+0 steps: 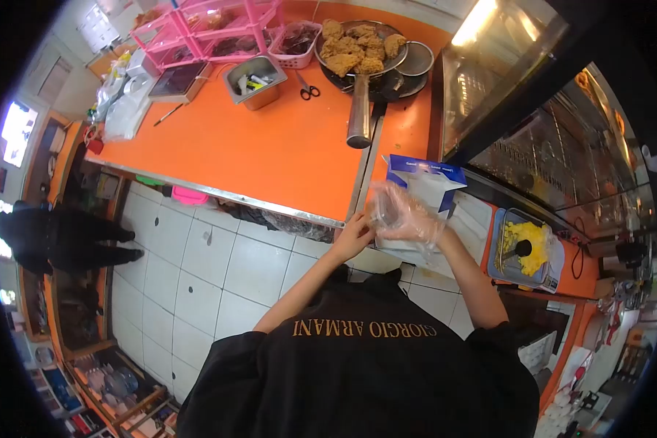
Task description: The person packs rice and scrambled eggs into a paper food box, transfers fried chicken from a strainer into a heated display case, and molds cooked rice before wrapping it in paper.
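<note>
My right hand (409,213), in a clear plastic glove, has its fingers curved around a small clear container (385,213) at the counter's front edge. Close on its left, my bare left hand (354,237) has its fingers bent together near the container and the glove's edge; what they pinch, if anything, is too small to make out. Just behind the gloved hand stands an open blue and white paper box (427,175). Farther back, a strainer with a thick metal handle (359,120) holds fried chicken pieces (361,50).
On the orange counter (255,153) are a metal tub (255,80), scissors (309,91), a scale (179,82) and pink racks (212,36). A glass display case (518,87) and a tray of yellow food (522,248) stand right. Another person (66,237) is far left.
</note>
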A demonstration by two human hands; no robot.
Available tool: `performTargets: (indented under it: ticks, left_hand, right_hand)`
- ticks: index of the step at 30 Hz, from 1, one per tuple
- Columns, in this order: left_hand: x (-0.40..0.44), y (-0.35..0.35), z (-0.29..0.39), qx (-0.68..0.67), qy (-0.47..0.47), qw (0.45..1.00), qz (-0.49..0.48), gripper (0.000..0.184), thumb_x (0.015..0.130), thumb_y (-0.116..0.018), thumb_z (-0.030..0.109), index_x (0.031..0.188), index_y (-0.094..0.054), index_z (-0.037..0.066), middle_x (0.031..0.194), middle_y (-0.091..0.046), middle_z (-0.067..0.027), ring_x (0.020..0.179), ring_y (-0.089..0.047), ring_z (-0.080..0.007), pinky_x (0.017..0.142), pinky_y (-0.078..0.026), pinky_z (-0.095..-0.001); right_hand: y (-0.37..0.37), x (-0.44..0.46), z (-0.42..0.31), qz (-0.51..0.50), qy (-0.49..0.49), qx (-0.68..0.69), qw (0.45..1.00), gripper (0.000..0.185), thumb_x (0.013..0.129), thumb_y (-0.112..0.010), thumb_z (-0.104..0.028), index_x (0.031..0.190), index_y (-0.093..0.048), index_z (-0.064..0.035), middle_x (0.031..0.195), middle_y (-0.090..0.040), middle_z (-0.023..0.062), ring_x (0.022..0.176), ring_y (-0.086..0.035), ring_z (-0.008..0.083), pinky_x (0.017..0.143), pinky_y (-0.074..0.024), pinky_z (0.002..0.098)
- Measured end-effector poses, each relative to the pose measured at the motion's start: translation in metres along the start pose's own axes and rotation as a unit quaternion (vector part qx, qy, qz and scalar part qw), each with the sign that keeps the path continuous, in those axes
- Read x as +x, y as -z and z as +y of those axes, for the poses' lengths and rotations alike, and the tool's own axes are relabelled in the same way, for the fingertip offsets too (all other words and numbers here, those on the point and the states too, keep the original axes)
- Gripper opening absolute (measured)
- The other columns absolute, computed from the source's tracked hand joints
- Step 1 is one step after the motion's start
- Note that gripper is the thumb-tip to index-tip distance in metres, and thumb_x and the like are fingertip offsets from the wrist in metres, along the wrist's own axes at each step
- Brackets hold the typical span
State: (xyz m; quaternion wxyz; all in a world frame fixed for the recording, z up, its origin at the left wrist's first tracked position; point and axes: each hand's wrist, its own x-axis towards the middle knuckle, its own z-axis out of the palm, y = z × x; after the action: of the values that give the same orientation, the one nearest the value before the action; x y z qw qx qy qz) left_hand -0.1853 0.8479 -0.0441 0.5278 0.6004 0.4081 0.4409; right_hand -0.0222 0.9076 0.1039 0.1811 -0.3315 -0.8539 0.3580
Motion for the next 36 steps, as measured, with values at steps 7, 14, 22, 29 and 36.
performTargets:
  ticks: [7,14,22,29,36]
  left_hand:
    - [0.002,0.007,0.018,0.029,0.023,0.999,-0.020,0.050,0.085,-0.054,0.006,0.133,-0.042,0.014,0.111,-0.043,-0.0096,0.090,-0.050,-0.0166,0.077,-0.046,-0.0261]
    - [0.004,0.009,0.019,0.059,0.027,0.997,-0.050,0.060,0.084,-0.054,0.007,0.140,-0.034,0.021,0.107,-0.042,-0.0090,0.087,-0.047,-0.0155,0.081,-0.044,-0.0259]
    - [0.006,0.010,0.034,0.066,0.068,0.993,-0.075,0.061,0.085,-0.054,0.008,0.140,-0.031,0.021,0.113,-0.042,-0.0113,0.097,-0.049,-0.0177,0.085,-0.046,-0.0272]
    - [0.004,0.003,0.033,0.101,0.048,0.993,-0.047,0.064,0.084,-0.056,0.008,0.141,-0.030,0.021,0.114,-0.040,-0.0128,0.084,-0.052,-0.0158,0.077,-0.048,-0.0259]
    - [-0.001,0.000,0.030,0.107,0.059,0.992,-0.039,0.063,0.085,-0.054,0.006,0.141,-0.029,0.020,0.114,-0.039,-0.0136,0.082,-0.052,-0.0168,0.076,-0.048,-0.0282]
  right_hand:
    - [-0.030,-0.036,0.033,-0.049,-0.053,-0.132,0.989,0.083,0.061,-0.070,-0.022,0.131,-0.031,-0.0011,0.127,-0.039,0.0212,0.119,-0.041,0.0361,0.098,-0.0383,0.0403]
    - [-0.052,-0.038,0.058,-0.081,-0.086,-0.210,0.970,0.088,0.061,-0.070,-0.023,0.136,-0.029,-0.0014,0.131,-0.035,0.0212,0.121,-0.039,0.0348,0.101,-0.0360,0.0378]
    - [-0.015,-0.085,0.040,-0.011,-0.176,-0.227,0.958,0.073,0.069,-0.065,-0.010,0.135,-0.034,-0.0080,0.130,-0.039,0.0199,0.119,-0.041,0.0387,0.100,-0.0373,0.0399]
    - [-0.032,-0.098,0.046,0.032,-0.291,-0.264,0.919,0.069,0.068,-0.064,-0.007,0.132,-0.040,-0.0137,0.123,-0.045,0.0227,0.106,-0.051,0.0410,0.088,-0.0450,0.0443]
    - [-0.047,-0.096,0.039,0.105,-0.341,-0.214,0.909,0.079,0.065,-0.072,-0.017,0.135,-0.035,-0.0159,0.124,-0.045,0.0249,0.107,-0.050,0.0417,0.089,-0.0443,0.0452]
